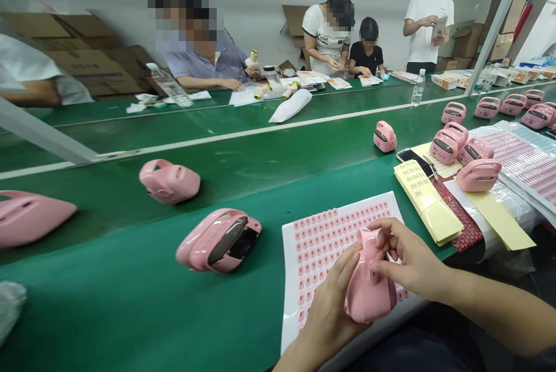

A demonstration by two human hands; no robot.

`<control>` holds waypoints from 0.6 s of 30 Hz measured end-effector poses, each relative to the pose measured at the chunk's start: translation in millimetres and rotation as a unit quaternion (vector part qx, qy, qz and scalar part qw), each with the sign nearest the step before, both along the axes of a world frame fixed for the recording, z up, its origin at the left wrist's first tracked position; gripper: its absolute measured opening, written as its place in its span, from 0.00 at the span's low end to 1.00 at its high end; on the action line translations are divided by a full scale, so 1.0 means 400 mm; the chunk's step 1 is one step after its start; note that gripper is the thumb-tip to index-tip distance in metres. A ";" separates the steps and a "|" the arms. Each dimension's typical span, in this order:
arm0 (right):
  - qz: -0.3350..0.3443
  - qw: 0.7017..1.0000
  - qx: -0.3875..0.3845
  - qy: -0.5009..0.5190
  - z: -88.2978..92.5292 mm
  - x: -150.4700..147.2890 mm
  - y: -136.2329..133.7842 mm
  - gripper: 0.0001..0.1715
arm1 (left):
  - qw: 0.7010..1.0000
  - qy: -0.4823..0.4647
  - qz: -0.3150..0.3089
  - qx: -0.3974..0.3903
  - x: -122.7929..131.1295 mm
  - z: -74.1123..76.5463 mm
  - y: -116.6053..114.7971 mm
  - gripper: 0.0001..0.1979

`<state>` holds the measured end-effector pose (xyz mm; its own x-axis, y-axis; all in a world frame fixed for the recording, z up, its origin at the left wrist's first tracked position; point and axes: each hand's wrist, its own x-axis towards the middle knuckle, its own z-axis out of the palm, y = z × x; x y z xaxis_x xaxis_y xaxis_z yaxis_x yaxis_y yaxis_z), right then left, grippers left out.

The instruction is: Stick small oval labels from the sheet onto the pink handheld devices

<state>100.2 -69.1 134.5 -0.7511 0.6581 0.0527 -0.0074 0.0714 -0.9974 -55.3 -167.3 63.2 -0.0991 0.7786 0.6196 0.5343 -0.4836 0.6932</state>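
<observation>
A small pink device with a carry handle (369, 296) is tilted above a white sticker sheet (317, 250) printed with rows of small pink stickers. My left hand (328, 311) is wrapped around the device's left side and underside. Curled fingers of my right hand (410, 262) hold it near the handle, with the thumb against its side. Whether a sticker is between these fingers cannot be made out. Left of the sheet, a similar pink device (223, 241) with a dark glossy front lies on the green table.
More pink devices stand left (169, 182) and right (384, 137). Beside my right arm are yellow sticker strips (425, 201), a phone (410, 156) and stacked sheets (527, 155). Across a white rail, several people work among papers, a water bottle (418, 88) and cardboard boxes.
</observation>
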 end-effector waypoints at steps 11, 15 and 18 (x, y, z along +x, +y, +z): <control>-0.021 0.976 0.214 -0.018 -0.010 0.001 -0.004 0.27 | 0.998 -0.053 0.021 -0.005 -0.005 -0.027 -0.005 0.46; -0.035 0.955 0.295 -0.002 -0.013 0.000 -0.011 0.27 | 1.000 -0.004 0.026 0.007 -0.006 -0.024 -0.006 0.47; -0.040 0.941 0.336 0.005 -0.014 0.000 -0.017 0.29 | 0.999 -0.042 0.028 -0.002 -0.007 -0.025 -0.009 0.46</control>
<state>100.0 -75.7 128.9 -0.6982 0.5275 0.4840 0.0146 0.6864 -0.7270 -57.9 -170.7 53.2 -0.1930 0.7728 0.6046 0.5003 -0.4525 0.7382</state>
